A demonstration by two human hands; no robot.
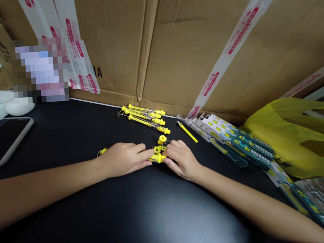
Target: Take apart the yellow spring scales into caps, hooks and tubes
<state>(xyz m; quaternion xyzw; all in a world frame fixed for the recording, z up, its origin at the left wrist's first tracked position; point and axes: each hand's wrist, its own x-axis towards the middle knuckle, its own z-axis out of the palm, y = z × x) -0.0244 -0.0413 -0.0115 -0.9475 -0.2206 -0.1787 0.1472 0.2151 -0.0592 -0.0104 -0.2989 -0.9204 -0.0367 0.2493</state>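
Centrally, hands: the left hand [124,158] and the right hand [181,158] lie low on the black counter [146,207], meeting at its middle.
Held thing: a small yellow plastic tool with round knobs [157,154] sits between the two hands, touching both, resting on the counter.
Left hand fingers: the fingers [142,156] are stretched nearly flat, their tips pressed against the left end of the yellow tool; a small yellow piece [102,151] shows just behind the wrist.
Right hand fingers: the fingers [171,147] are curled and pinch the right end of the yellow tool.
Loose knob: a round yellow plastic cap [162,139] lies just beyond the tool, close to the right fingertips.
Finished pile: a bundle of long yellow plastic sticks with metal tips [146,119] lies further back, near the cardboard.
Single stick: one thin yellow plastic rod [187,131] lies apart, to the right of the bundle.
Packets: a fanned stack of teal and white printed card packets [232,140] lies right of the hands.
Bag: a crumpled yellow plastic bag [296,136] sits at the far right.
Backdrop: brown cardboard boxes with white and red tape [178,42] stand behind the counter.
Left edge: a dark-screened phone with a pale rim [5,140] lies on the counter.
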